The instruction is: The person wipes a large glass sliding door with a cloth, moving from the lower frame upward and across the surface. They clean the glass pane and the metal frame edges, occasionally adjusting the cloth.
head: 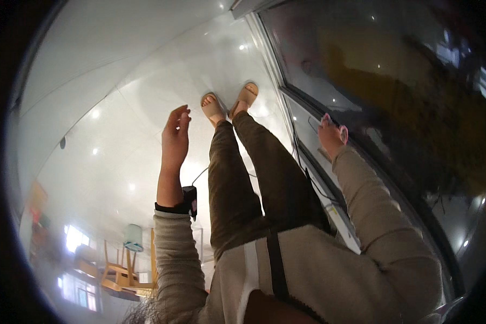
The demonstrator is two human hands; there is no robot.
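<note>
My left hand [175,135] hangs in the air over the glossy pale floor, its fingers slightly bent and holding nothing. A black device [190,199] is strapped at that wrist. On the other side, my right hand [331,137] is closed around a small pink item [343,133] with a loop; its exact kind cannot be told. This hand is beside the dark frame of a large glass panel [382,105]. Both feet, in tan open-toed slippers [212,106], stand on the floor between the hands.
Black cables [296,148] run along the panel's lower frame [281,81]. Wooden chairs [125,271] and a pale green cylindrical container [133,237] appear at the lower left. A small dark round object [62,142] is at the left.
</note>
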